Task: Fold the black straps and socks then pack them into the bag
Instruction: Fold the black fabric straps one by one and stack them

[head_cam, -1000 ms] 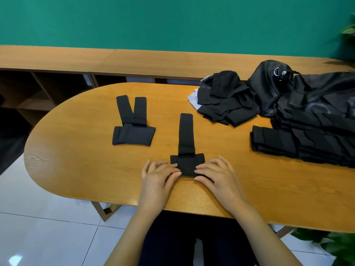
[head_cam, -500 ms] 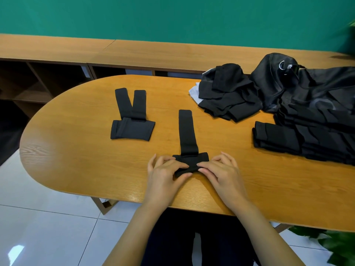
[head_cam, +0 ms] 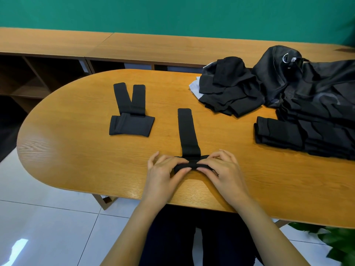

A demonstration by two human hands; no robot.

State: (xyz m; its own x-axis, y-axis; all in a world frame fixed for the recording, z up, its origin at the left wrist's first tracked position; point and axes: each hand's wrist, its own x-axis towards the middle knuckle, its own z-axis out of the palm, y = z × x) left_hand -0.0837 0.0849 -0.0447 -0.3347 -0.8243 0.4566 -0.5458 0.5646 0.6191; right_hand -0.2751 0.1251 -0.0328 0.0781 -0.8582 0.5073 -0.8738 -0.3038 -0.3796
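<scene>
Person seated at the near edge, dark trousers under it, white tiled floor [head_cam: 48, 217] on either side. Plant [head_cam: 338, 244] leaves in the lower right corner.

Over the near part of the table [head_cam: 76, 150], the left hand [head_cam: 163, 175] and right hand [head_cam: 223, 169] sit close together, fingertips almost meeting. Both pinch the near, wide end of a black strap [head_cam: 187, 131]. That end is rolled or folded into a thick band between thumbs and fingers. The narrow tail runs straight away from the hands, flat on the wood.

Further in and to the left, well apart: second strap [head_cam: 131, 125], lying flat, wide base with two narrow tails spread in a V pointing away.

Right side, mid-table: stack [head_cam: 288, 137] of folded black pieces, edges roughly squared. Cannot tell straps from socks there. Beyond it, a loose pile [head_cam: 230, 89] of black cloth, a bit of pale fabric showing at its left edge. Against the pile's right side lies the black bag [head_cam: 307, 87], slumped, with a metal ring near its top. It overlaps the stack's far side.

Behind the table: long wooden bench [head_cam: 134, 47] with open shelves beneath, then a green wall [head_cam: 172, 14].
</scene>
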